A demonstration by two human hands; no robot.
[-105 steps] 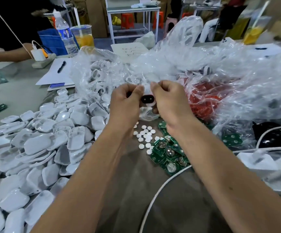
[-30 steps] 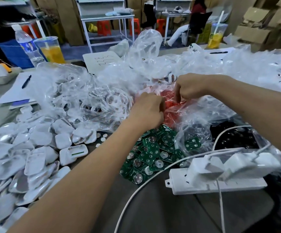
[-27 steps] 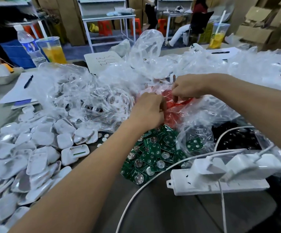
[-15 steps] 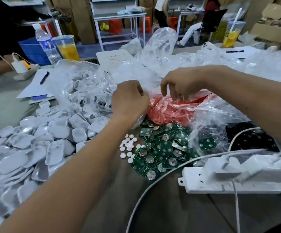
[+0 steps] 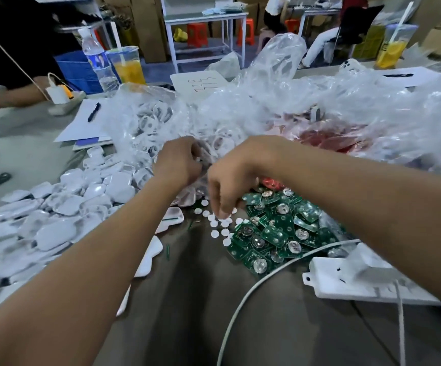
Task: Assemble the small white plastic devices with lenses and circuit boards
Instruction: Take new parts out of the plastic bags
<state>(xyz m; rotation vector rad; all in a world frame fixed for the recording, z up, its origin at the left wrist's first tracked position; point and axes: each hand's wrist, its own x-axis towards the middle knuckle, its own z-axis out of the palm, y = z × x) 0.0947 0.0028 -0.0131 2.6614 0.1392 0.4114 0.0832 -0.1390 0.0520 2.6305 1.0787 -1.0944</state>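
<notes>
White discs [image 5: 218, 225]: scattered under right hand [image 5: 231, 178]; fingertips curled down onto them, a pinch could not be confirmed.
Left hand [image 5: 177, 165]: curled, contents hidden.
Circuit boards [image 5: 272, 231]: piled just right of the right hand.
White shells [image 5: 63, 207]: heaped left of left hand.

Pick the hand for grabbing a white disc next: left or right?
Right. The right hand has its fingertips down on the white discs; the left hand is curled up at the plastic bag.
</notes>
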